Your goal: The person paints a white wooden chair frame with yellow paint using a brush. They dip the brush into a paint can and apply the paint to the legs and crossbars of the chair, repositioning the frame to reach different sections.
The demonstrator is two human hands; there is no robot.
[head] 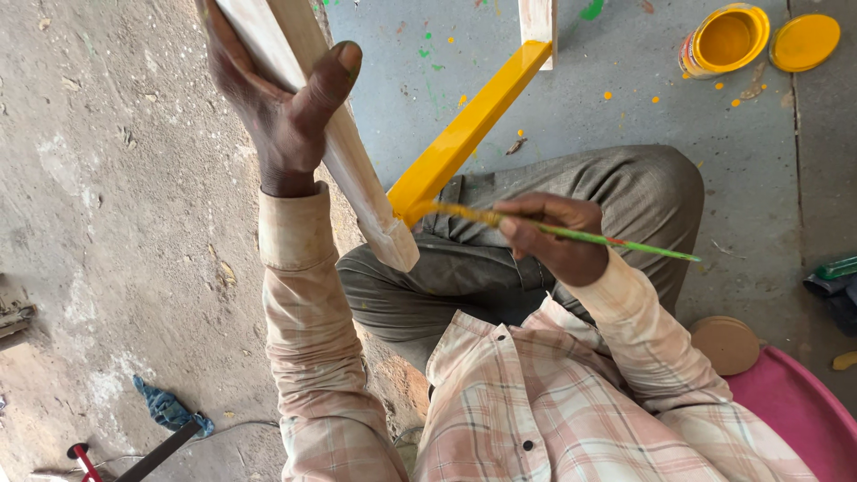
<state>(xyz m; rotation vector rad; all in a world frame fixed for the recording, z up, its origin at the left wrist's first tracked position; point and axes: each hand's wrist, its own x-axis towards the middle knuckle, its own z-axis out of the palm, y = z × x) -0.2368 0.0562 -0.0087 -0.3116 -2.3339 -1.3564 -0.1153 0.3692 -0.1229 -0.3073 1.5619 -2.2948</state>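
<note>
— What is held by the left hand (281, 107)?

— A pale, unpainted wooden leg (344, 147) of a frame is gripped by it. The fingers are wrapped behind the wood and the thumb is pressed across its front, so the grip is closed tight on the leg. The leg is tilted, with its lower end seen just above the lap.

— And the right hand (558, 236)?

— A thin paintbrush (571, 234) with a green handle is pinched between the fingers and thumb; the grip is closed on it near the middle. The handle is pointed out to the right, and the paint-smeared front end is laid against the corner where the yellow crossbar (464, 134) is joined to the pale leg.

— How is the crossbar placed?

— It is run diagonally from that joint up to a second unpainted leg (538, 27) near the top edge. Its visible faces are coated in glossy yellow.

— What else is seen around?

— An open paint tin (725, 40) filled with yellow is stood on the grey floor (625, 98) at the upper right, with its yellow lid (805, 42) laid just beside it. Yellow and green spatters are scattered on the floor. A round wooden disc (725, 344) is set near the right elbow, touching a pink tub rim (794, 411). A blue rag (165, 409) is left on the ground at the lower left.
</note>
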